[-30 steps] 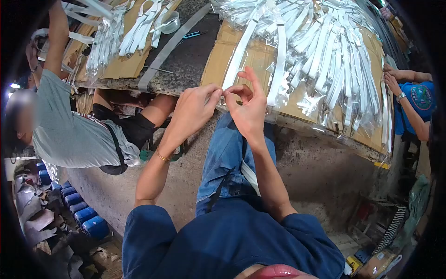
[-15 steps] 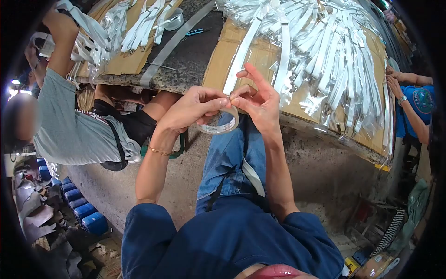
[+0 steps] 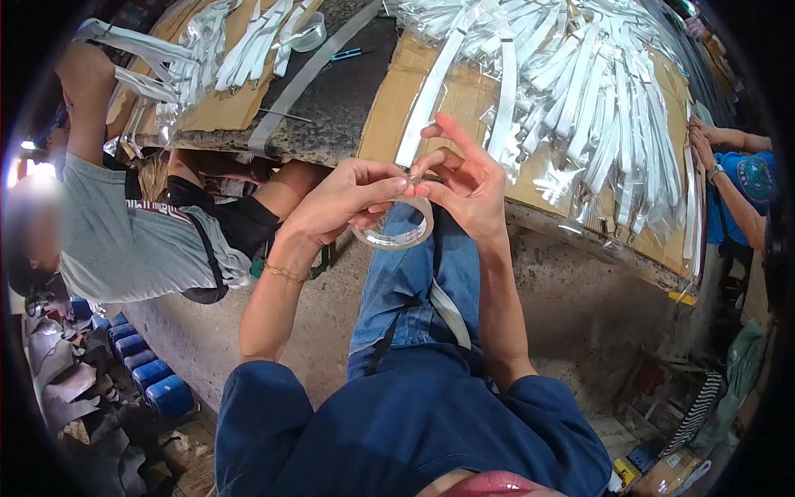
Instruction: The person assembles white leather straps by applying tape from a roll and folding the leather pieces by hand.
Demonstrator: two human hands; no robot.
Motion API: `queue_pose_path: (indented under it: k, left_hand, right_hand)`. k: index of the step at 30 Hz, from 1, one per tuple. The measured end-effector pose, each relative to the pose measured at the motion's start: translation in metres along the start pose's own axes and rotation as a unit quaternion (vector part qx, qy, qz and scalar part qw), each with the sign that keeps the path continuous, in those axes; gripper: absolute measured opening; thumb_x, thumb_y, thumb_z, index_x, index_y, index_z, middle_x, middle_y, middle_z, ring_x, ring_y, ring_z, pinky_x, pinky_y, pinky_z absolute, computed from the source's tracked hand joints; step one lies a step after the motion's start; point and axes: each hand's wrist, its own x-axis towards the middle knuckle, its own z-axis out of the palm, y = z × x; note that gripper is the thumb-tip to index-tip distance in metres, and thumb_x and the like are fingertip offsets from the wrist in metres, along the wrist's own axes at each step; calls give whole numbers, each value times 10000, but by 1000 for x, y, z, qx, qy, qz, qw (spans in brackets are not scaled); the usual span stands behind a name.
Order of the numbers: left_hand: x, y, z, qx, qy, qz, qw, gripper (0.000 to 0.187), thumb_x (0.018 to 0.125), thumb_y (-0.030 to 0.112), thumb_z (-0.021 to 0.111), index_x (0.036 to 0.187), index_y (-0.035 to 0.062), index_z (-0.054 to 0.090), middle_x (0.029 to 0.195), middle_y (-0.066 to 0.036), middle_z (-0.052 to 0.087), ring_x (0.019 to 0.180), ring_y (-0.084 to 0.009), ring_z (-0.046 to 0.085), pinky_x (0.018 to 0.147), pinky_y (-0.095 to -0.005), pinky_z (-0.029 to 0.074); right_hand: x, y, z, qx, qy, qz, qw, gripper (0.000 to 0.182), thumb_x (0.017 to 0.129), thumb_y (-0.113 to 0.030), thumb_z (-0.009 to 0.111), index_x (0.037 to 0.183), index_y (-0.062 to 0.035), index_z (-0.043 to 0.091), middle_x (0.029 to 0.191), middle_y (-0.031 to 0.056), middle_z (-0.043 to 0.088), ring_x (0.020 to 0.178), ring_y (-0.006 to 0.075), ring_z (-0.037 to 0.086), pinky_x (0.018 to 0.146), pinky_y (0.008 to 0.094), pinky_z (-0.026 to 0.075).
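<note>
A: And there it was, the roll of tape (image 3: pixel 394 243) — up in the air between both hands, in front of the desk (image 3: pixel 328 142) and above the jeans (image 3: pixel 397 286)!

B: Who had it?

A: The left hand (image 3: pixel 354 197) did! Its thumb and index finger were pinched narrow on the upper edge, the rest curled beside the ring, which hung below them.

B: And the right hand (image 3: pixel 466 199)?

A: Right there at the same spot! Thumb and index finger came close together by the left fingertips, another finger stood raised and spread. Whether they gripped the tape's end, I couldn't tell.

B: What was on the desk?

A: Just beyond the hands, a white strap (image 3: pixel 431 99) lay on a cardboard sheet (image 3: pixel 396 89), and to its right spread a big heap of straps in clear plastic (image 3: pixel 580 116). Farther left — a blue-handled tool (image 3: pixel 347 55), near a clear tub (image 3: pixel 310 38).

B: Anyone nearby?

A: A person in a grey shirt (image 3: pixel 137 240) at the left, another in blue (image 3: pixel 749 178) at the far right, with hands at the desk's edge!
</note>
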Motion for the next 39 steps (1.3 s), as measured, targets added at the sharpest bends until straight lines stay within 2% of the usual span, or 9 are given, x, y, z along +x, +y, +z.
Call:
queue_pose_path:
  k: [12,18,23,26,29,31,35,37,39]
  left_hand:
    - [-3,-1,2,-72,-43,-19,996,204,931,217,651,958,15,648,608,68,412,441,-9,323,410,-188,254]
    - [-14,-10,7,-218,-117,-70,966,213,946,229,627,969,17,632,590,65,375,407,-14,297,404,-195,256]
    - [-23,-15,12,-229,-107,-78,964,226,952,234,616,960,9,631,593,60,381,400,-15,296,403,-195,257]
    - [-27,-12,14,-228,-101,-80,965,230,953,231,613,969,3,631,586,65,366,399,-21,290,400,-199,256]
    - [-26,-3,10,-178,-117,-85,973,234,938,233,631,966,2,653,593,53,421,428,-18,342,409,-192,274]
    - [-21,11,7,128,15,-27,991,221,913,231,654,939,15,689,622,37,498,481,-4,399,424,-177,287]
    - [36,40,-48,407,-12,90,909,251,914,213,628,932,-29,693,772,10,643,729,-42,549,658,-228,460]
    - [76,59,-71,513,-1,35,857,287,922,244,603,892,-30,687,674,41,581,586,-36,474,520,-237,390]
    - [117,68,-91,568,-7,-36,822,298,919,262,601,878,-20,689,607,50,536,502,-47,420,447,-262,339]
  right_hand:
    - [-4,5,4,-30,30,-28,999,703,779,169,648,1414,78,359,1220,158,508,912,167,627,816,285,518]
    - [-4,5,9,-116,14,-152,982,709,735,180,649,1390,81,397,1169,168,544,877,160,639,819,282,515]
    - [2,2,9,-309,10,-295,904,713,668,121,725,1333,78,471,871,119,667,877,189,667,786,313,525]
    - [0,-3,10,-376,25,-362,852,720,654,97,749,1322,72,482,850,102,687,876,213,672,787,316,527]
    - [-8,7,6,-385,45,-365,846,729,666,66,771,1330,68,470,896,101,703,896,230,667,811,327,522]
    - [-8,7,0,-406,61,-346,844,746,674,52,780,1344,68,452,908,101,706,916,233,661,825,335,517]
    - [-11,8,-19,-451,109,-271,843,793,690,25,796,1381,68,408,907,95,714,975,251,645,855,368,506]
    - [-18,12,-26,-438,103,-266,853,798,694,48,787,1386,79,392,1002,129,687,994,243,643,865,360,515]
    - [-26,19,-29,-281,144,-188,930,790,703,67,775,1387,87,380,1150,163,610,992,232,648,883,346,522]
